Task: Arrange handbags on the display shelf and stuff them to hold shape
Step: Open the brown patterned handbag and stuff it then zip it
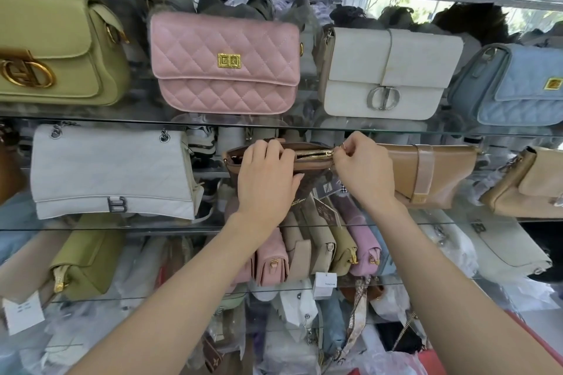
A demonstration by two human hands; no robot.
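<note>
While gripping top edge of brown handbag [307, 172] on middle glass shelf [91, 227], left hand [268, 173] curled over its open mouth. Right hand [362, 170] pinching zipper pull [335, 153] at end of gold zipper. Tan handbag [432, 173] just beside on right, white quilted handbag [109, 170] on left.

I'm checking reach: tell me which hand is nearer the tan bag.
Right. The right hand pinches the brown bag's zipper, just beside the tan bag; the left hand is farther left.
</note>
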